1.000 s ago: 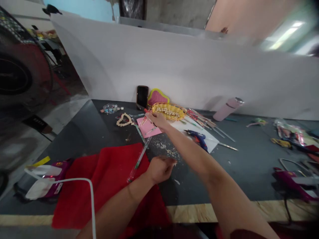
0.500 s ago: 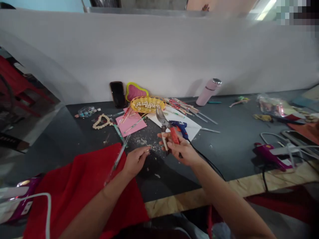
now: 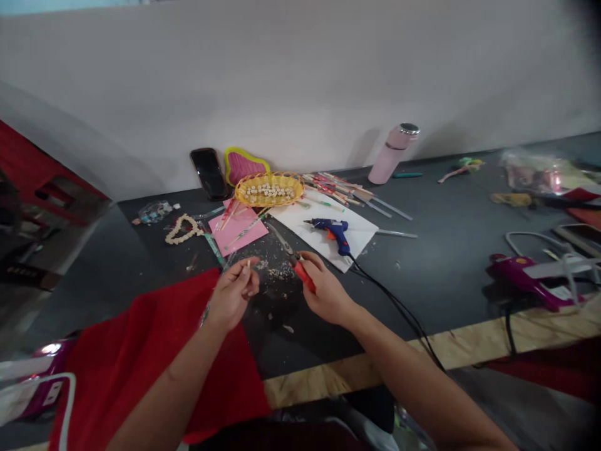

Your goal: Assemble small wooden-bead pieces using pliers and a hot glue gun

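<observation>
Red-handled pruning shears [image 3: 292, 252] over the bench [image 3: 310, 351], wrapped in the grip of the right hand [image 3: 327, 293], long axis on a slant from lower right to upper left, blades-first away from the body toward the pink paper [image 3: 220, 232]. Small pale piece [image 3: 248, 264] pinched upright in the narrow grip of the left hand [image 3: 230, 294].
</observation>
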The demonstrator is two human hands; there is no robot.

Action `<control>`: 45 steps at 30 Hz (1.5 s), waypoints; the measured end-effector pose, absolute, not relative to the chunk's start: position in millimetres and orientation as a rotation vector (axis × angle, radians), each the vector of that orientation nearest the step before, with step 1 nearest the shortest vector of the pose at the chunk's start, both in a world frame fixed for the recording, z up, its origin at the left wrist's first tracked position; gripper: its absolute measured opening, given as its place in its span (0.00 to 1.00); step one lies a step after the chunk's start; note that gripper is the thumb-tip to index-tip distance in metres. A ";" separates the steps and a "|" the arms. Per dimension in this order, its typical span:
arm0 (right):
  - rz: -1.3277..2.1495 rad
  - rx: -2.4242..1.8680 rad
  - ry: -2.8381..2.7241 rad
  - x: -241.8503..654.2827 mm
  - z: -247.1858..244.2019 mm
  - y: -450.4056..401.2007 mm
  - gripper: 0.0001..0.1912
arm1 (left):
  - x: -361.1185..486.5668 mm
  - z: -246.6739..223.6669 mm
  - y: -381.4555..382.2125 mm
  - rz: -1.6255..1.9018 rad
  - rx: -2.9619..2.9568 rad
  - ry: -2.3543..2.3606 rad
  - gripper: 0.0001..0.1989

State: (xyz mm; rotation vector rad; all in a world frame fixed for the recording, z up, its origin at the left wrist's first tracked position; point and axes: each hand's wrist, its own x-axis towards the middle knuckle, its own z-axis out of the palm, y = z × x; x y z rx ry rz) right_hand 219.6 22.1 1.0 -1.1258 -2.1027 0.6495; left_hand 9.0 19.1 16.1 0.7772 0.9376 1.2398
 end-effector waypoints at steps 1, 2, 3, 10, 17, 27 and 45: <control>0.588 -1.144 -2.175 217.7 -0.2 20.6 0.28 | 5.1 17.2 18.7 1.250 0.740 0.900 0.09; 0.537 -1.155 -2.246 215.5 -1.0 18.8 0.29 | 0.7 17.3 18.4 1.258 0.715 0.876 0.07; 0.496 -1.159 -2.313 213.3 -1.3 17.0 0.30 | -4.1 16.4 18.1 1.264 0.702 0.862 0.06; 0.326 -1.157 -2.554 203.7 1.5 10.5 0.26 | -20.5 7.4 17.8 1.260 0.651 0.842 0.05; 0.309 -1.150 -2.592 202.4 4.3 9.4 0.24 | -14.9 7.7 15.2 1.291 0.724 0.891 0.06; 0.321 -1.129 -2.590 201.6 1.9 8.0 0.22 | -13.8 3.7 14.1 1.313 0.823 0.980 0.08; 0.506 -0.946 -2.443 203.6 -5.6 8.6 0.26 | -15.8 -8.0 11.6 1.285 1.046 1.193 0.12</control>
